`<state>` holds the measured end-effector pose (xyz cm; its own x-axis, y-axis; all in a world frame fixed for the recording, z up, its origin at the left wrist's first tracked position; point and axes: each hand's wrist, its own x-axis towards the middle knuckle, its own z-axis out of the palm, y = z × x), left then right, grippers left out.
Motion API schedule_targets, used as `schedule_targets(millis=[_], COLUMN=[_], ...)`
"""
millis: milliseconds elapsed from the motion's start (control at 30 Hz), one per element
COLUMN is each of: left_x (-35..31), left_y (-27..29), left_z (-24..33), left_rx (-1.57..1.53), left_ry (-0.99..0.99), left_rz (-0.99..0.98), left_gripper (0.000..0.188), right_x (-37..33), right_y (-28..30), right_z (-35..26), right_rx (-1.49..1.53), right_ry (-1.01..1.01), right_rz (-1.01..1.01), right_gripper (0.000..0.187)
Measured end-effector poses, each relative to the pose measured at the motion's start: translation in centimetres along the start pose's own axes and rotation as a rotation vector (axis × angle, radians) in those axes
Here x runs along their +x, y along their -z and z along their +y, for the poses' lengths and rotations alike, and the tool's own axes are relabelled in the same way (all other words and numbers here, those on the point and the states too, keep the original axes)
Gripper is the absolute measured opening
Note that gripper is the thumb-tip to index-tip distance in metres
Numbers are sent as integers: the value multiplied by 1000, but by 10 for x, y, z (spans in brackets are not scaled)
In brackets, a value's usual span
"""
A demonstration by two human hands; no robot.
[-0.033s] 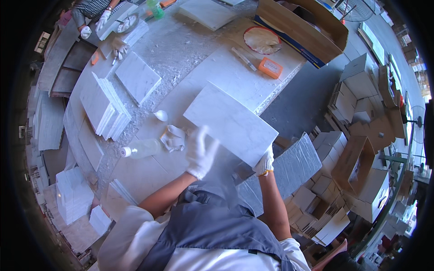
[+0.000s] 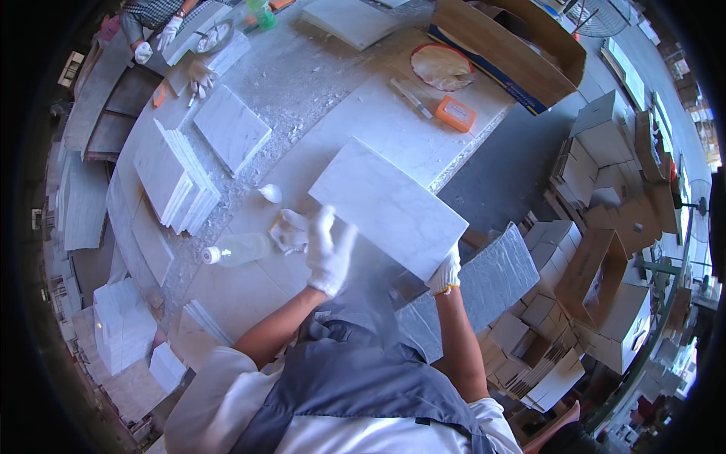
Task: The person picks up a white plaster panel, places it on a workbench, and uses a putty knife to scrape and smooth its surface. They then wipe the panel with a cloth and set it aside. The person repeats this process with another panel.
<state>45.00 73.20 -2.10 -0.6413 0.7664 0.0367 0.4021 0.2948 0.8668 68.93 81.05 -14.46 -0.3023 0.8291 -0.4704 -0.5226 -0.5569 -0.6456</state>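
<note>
A white marble tile point(image 2: 389, 208) with faint grey veins lies tilted in front of me. My right hand point(image 2: 446, 274), in a white knitted glove, grips it at the near right corner, its fingers partly hidden. My left hand point(image 2: 330, 253), gloved too, is apart from the tile's left edge, fingers spread, holding nothing. Beside this hand are a crumpled whitish cloth or glove point(image 2: 290, 231), a clear plastic bottle point(image 2: 242, 249) with a white cap, and a small white cup-like piece point(image 2: 270, 194).
Stacked marble tiles point(image 2: 178, 178) stand on the dusty table point(image 2: 302, 98) at left. An orange box point(image 2: 455, 114), a red-rimmed dish point(image 2: 442, 66) and an open carton point(image 2: 507, 49) are at the far side. Cardboard boxes point(image 2: 597, 265) fill the right. A co-worker's gloved hand point(image 2: 169, 33) is far left.
My left hand has shifted slightly left, and its fingers look less smeared. The tile and my right hand have barely moved.
</note>
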Motion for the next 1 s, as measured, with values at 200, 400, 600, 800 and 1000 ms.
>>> schedule_targets(millis=[200,400,600,800,1000], left_x=[26,39,74,137,124], left_y=[-8,-27,-17,-15,-11], left_z=[-32,-13,-10,-16,-7], left_rx=[-556,-551,-378,-237,-297], left_ry=[631,509,633,493,543], left_rz=[-51,-2,-16,45,21], left_gripper=[75,64,54,55,75], right_x=[0,-2,15,72,66], right_y=[9,5,-28,-77,-101], right_z=[1,-9,-14,-3,-10], right_rx=[-120,-231,-125,112,20], right_ry=[88,23,-21,-193,-179], right_rz=[25,353,149,383,179], right_gripper=[40,39,41,44,45])
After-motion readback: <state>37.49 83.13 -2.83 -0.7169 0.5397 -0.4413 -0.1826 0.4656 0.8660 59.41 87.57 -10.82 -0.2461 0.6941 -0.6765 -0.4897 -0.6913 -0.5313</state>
